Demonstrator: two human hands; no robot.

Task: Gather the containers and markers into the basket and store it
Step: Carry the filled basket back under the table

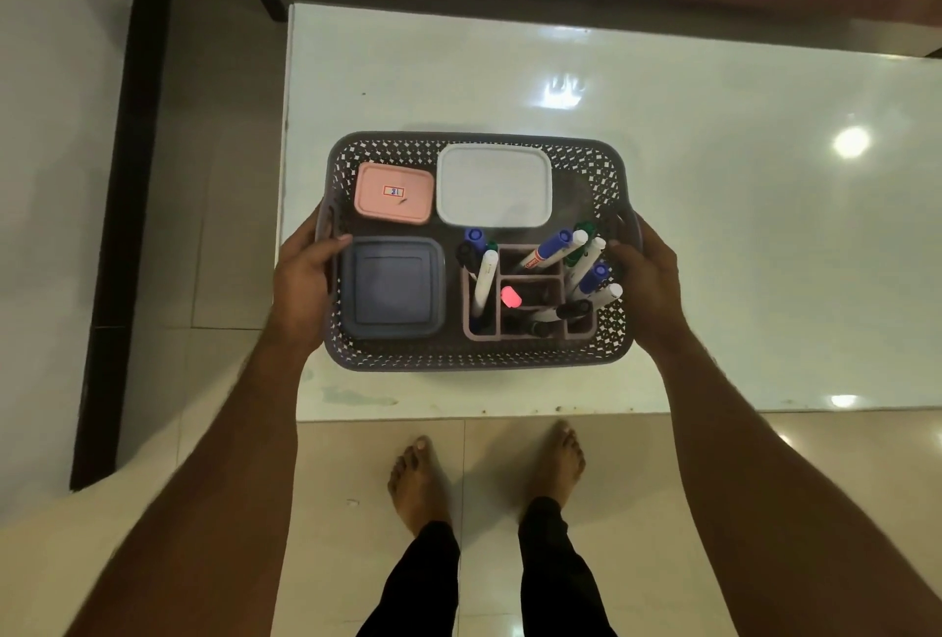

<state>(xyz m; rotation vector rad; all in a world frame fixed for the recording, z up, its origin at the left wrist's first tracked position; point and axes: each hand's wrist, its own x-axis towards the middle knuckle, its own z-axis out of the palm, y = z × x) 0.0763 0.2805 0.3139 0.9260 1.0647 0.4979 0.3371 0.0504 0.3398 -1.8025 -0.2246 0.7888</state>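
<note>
Your left hand [306,274] is curled around the left handle of the basket [479,356], thumb hooked over the rim; your right hand [645,274] grips the right handle the same way, fingers wrapped out of sight underneath. The basket sits in the middle of the frame on the white desk [713,178], close to its near edge — whether it has left the surface is hard to tell from this angle.

Gathering looks done. Inside, upper left, the pink container [394,193]; beside it to the right, the white container [494,184]; lower left, the blue-grey container [391,287]. Lower right holds a divided organiser [530,287] with the markers [553,249] standing or leaning in its compartments, caps up, several tipped toward the right wall. Nothing loose shows on the desk around the basket.

What is left, by my reading — the storing. No shelf or cupboard is visible here, only tiled floor [357,473] and your feet at the bottom of the frame. Keep the basket level when you carry it; the leaning markers could slide out of the organiser.
</note>
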